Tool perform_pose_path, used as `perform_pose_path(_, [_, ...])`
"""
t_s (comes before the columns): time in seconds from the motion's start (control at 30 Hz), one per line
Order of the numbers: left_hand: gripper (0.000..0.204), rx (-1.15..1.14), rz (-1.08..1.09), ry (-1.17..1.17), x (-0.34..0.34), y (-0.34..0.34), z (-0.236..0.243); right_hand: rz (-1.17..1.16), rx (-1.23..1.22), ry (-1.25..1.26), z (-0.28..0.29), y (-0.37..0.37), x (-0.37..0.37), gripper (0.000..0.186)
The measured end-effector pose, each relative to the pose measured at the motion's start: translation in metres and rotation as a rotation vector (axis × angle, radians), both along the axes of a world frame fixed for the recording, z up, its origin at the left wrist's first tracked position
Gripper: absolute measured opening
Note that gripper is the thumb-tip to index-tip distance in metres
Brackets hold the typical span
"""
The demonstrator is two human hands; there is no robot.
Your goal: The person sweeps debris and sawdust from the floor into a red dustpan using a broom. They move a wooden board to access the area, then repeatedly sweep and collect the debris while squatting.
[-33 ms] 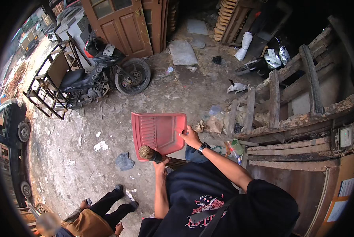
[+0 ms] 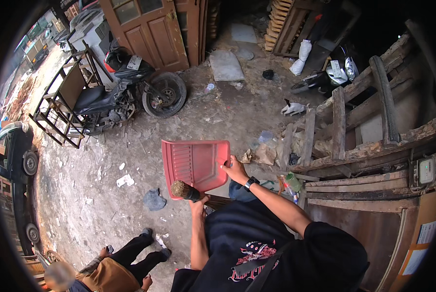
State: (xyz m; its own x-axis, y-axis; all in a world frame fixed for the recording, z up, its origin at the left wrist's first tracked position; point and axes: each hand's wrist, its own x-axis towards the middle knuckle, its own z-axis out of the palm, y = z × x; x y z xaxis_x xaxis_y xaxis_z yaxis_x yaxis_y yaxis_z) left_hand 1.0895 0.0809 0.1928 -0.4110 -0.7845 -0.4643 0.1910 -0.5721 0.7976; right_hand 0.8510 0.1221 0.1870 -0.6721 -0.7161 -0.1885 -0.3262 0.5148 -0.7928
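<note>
A red plastic dustpan (image 2: 206, 163) with a ribbed floor is held up in front of me. My right hand (image 2: 235, 170) grips its right side, the thumb near a hole in the rim. In my left hand (image 2: 198, 205) is a stick broom (image 2: 182, 189), a bundle of thin sticks bound with a black band. Its blunt tied end points left, overlapping the dustpan's near left corner. The sticks run back to the right, across my front, and are partly hidden by my shirt. The left fingers are wrapped around the broom and mostly out of sight.
A motorbike (image 2: 106, 97) with a metal rack stands far left, near wooden doors (image 2: 150, 39). A person (image 2: 115, 270) is at the lower left. Wooden ladder-like framing (image 2: 337, 121) fills the right side, with a cat (image 2: 294, 108) beside it. Litter and a grey-blue rag (image 2: 154, 199) lie on the floor.
</note>
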Motion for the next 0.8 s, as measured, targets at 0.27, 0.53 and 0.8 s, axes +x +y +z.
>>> perform_pose_path(0.27, [0.101,0.008,0.044,-0.006,-0.012,-0.013,-0.01,-0.028,-0.018,0.064,0.033,-0.012,-0.006,0.069])
perform_pose_path(0.53, [0.102,-0.002,0.099,-0.037,0.014,-0.014,-0.021,0.069,-0.267,0.143,0.082,-0.021,0.048,0.044])
perform_pose_path(0.8, [0.098,0.081,0.088,-0.042,0.037,-0.007,-0.014,0.503,-0.34,-0.071,0.108,-0.029,0.12,0.045])
